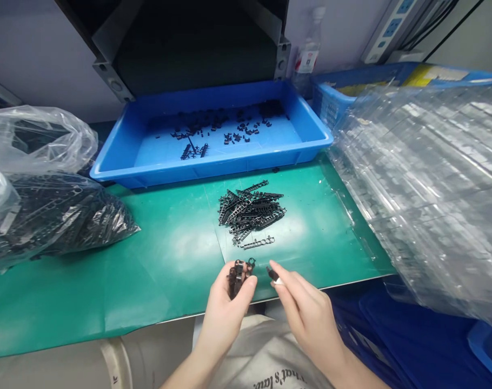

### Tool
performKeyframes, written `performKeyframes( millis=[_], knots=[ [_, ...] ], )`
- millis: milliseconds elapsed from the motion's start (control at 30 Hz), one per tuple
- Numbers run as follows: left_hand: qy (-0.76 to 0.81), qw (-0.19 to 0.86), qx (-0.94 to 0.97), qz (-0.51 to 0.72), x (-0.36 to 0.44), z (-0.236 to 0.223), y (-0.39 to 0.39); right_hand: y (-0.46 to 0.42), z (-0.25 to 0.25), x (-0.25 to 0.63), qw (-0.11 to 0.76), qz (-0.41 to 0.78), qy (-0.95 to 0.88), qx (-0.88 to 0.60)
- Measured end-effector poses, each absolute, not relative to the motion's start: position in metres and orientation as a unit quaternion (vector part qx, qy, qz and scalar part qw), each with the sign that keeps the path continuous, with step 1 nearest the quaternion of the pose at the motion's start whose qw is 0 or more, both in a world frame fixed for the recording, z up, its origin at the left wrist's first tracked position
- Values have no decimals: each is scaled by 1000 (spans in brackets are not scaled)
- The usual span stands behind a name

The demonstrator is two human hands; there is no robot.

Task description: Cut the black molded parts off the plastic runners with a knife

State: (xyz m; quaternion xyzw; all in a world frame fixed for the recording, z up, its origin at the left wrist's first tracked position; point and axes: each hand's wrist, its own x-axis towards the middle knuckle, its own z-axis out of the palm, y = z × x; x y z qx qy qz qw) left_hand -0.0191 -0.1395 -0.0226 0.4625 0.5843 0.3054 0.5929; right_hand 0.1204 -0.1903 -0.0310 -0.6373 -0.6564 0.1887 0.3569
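Near the front edge of the green table, my left hand (225,308) is closed around a small bunch of black plastic parts (238,274) with ring-shaped ends. Just to its right, my right hand (306,302) pinches a small dark piece (272,273) with a white bit by the fingertips; its exact kind is too small to tell. The two hands are apart. Beyond them lies a pile of black ladder-like plastic strips (252,210). One single strip (258,243) rests on the near side of that pile.
A blue tray (213,172) at the back holds scattered small black parts. On the left stands a clear bag (55,216) full of black parts. Stacked clear plastic trays (428,205) take up the right side, before a blue basket (331,100) and a bottle (307,59).
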Motion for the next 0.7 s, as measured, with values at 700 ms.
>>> performKeyframes(
  millis=[700],
  knots=[
    [499, 384, 744, 225, -33, -11, -131, -163, -15, 136, 373, 471, -495, -628]
  ],
)
